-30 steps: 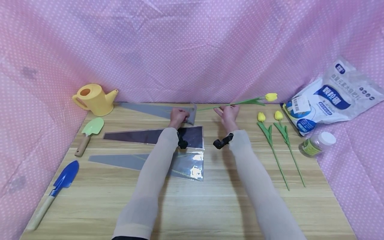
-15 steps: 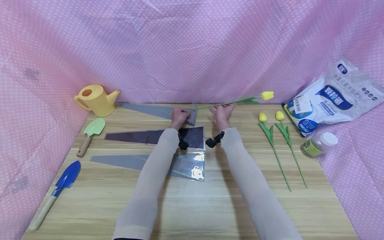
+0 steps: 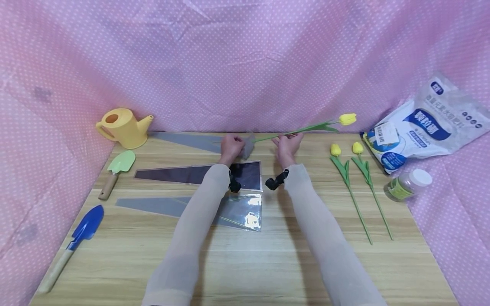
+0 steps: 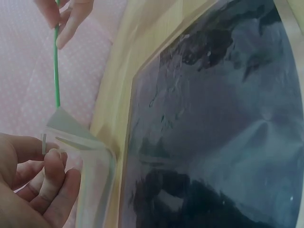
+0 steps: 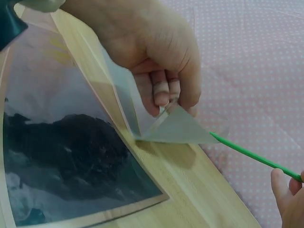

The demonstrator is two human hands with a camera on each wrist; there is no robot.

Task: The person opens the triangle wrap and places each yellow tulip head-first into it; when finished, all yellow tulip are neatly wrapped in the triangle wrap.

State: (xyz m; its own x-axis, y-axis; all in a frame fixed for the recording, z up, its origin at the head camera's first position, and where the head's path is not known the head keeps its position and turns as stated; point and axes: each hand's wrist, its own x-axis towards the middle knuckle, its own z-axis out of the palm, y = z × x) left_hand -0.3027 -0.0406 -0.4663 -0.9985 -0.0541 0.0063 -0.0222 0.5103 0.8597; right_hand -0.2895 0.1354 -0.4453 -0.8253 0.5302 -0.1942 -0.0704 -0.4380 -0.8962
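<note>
At the back of the table my left hand (image 3: pixel 231 149) pinches the wide end of a grey see-through flower sleeve (image 3: pixel 183 140). Its mouth is lifted off the wood, and a corner (image 5: pixel 183 127) stands up in the right wrist view. My right hand (image 3: pixel 288 147) holds a yellow artificial tulip (image 3: pixel 347 119) by its green stem, bloom to the right. In the left wrist view the stem (image 4: pixel 56 71) reaches the sleeve's edge; how far it goes inside I cannot tell. Nearer lie a dark sleeve (image 3: pixel 172 173) and another grey sleeve (image 3: pixel 153 206).
Two more tulips (image 3: pixel 346 185) lie on the right, beside a jar (image 3: pixel 407 185) and a white-blue bag (image 3: pixel 425 127). On the left are a yellow watering can (image 3: pixel 124 129), a green trowel (image 3: pixel 121 162) and a blue trowel (image 3: pixel 88 223). A pink dotted cloth (image 3: pixel 245 63) hangs behind.
My right hand and the tulip have shifted left, then slightly back right, with the bloom rising a little. The sleeve's wide end is lifted more in my left hand.
</note>
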